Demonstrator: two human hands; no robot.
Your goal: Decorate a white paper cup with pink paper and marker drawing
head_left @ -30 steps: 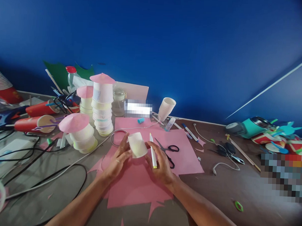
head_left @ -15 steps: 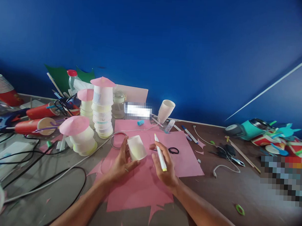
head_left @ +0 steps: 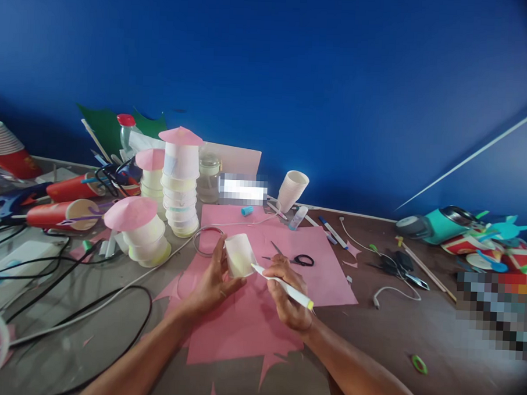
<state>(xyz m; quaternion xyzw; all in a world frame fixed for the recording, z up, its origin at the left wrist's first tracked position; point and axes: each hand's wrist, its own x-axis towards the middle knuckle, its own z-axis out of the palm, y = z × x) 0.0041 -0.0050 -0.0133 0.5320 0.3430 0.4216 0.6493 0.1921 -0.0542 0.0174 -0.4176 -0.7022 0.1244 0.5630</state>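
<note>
My left hand [head_left: 216, 280] is closed round a white paper cup [head_left: 238, 254], tilted on its side above the pink paper [head_left: 240, 336]. Yellowish colour shows on the cup's side. In my right hand [head_left: 289, 295] is a white marker pen [head_left: 292, 292] with a yellow end; its tip points left at the cup's lower right edge, and I cannot tell whether it touches. Scissors [head_left: 303, 260] with black handles lie on the paper just beyond my right hand, partly covered by it. Paper cup towers [head_left: 181, 182] with pink cone tops stand to the left.
A stack of white cups [head_left: 292, 190], a glue bottle [head_left: 298, 217], a blue cap [head_left: 247, 211] and a blue marker [head_left: 333, 232] lie beyond the paper. Cables [head_left: 124, 290] run along the left. A teal tumbler [head_left: 441, 224] and keys [head_left: 398, 263] are at right.
My right hand has turned the marker so its tip now points at the cup, and moved closer to it. The cup is turned slightly in my left hand. More of the scissors shows.
</note>
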